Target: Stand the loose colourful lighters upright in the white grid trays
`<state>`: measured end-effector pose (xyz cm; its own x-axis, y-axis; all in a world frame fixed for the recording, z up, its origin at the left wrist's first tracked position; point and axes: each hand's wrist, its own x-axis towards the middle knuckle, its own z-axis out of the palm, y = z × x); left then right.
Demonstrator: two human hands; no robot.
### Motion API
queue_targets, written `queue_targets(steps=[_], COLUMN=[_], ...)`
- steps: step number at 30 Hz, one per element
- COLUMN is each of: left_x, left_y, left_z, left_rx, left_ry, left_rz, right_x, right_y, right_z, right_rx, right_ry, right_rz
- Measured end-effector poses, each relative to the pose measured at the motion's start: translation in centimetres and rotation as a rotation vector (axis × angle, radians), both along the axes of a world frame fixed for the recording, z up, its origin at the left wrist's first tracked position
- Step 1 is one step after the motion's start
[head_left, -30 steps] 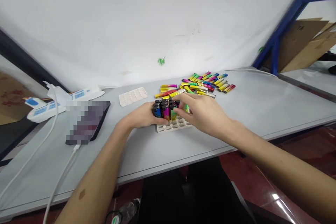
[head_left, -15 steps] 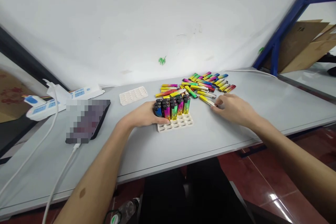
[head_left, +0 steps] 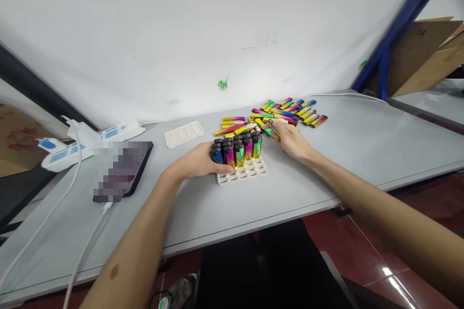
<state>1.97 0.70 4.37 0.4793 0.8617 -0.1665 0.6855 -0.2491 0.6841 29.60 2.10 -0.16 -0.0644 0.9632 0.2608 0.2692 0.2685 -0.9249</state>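
The white moulded tray with rows of pockets (head_left: 243, 177) lies on the grey worktop (head_left: 203, 217) and serves as reference. Metallic multicoloured lighters with black tops (head_left: 239, 153) stand upright in close rows in its far part; blue, pink, green and yellow are noted on their bodies. Open pockets show along its near side. The left hand (head_left: 198, 160) is at the tray's left end, curved around the end of the standing rows, thumb along their near side and reaching the tray; the other fingers are largely hidden by the lighters. The right hand (head_left: 292, 142) is beyond the tray and to its right, fingers bent down at the near edge of a loose pile of shiny multicoloured lighters (head_left: 279, 115); whether it pinches a lighter cannot be told. The pile lies behind the tray, extending to the right. Behind and to the left of the tray lies a second white pocketed tray (head_left: 184, 134). Well to the left of the tray are a dark phone, partly pixelated (head_left: 132, 174), with a white cable (head_left: 90, 234) at its near end, and a white power strip with blue socket panels (head_left: 121, 130).
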Motion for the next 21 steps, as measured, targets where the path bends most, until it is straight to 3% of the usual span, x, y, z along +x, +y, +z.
queue_targets(steps=[3, 8, 14, 21], left_x=[0.0, 0.1, 0.2, 0.1], left_y=[0.1, 0.1, -0.1, 0.0], left_z=[-0.1, 0.0, 0.2, 0.0], left_rx=[0.003, 0.015, 0.011, 0.002], left_ry=[-0.005, -0.016, 0.012, 0.015], left_rz=[-0.005, -0.007, 0.014, 0.018], right_x=[0.0, 0.1, 0.4, 0.6], right_y=[-0.5, -1.5, -1.0, -0.7], right_z=[-0.6, 0.3, -0.2, -0.6], right_rx=[-0.036, -0.091, -0.183, -0.131], right_ry=[-0.012, 0.116, 0.222, 0.174], right_rz=[0.005, 0.079, 0.067, 0.028])
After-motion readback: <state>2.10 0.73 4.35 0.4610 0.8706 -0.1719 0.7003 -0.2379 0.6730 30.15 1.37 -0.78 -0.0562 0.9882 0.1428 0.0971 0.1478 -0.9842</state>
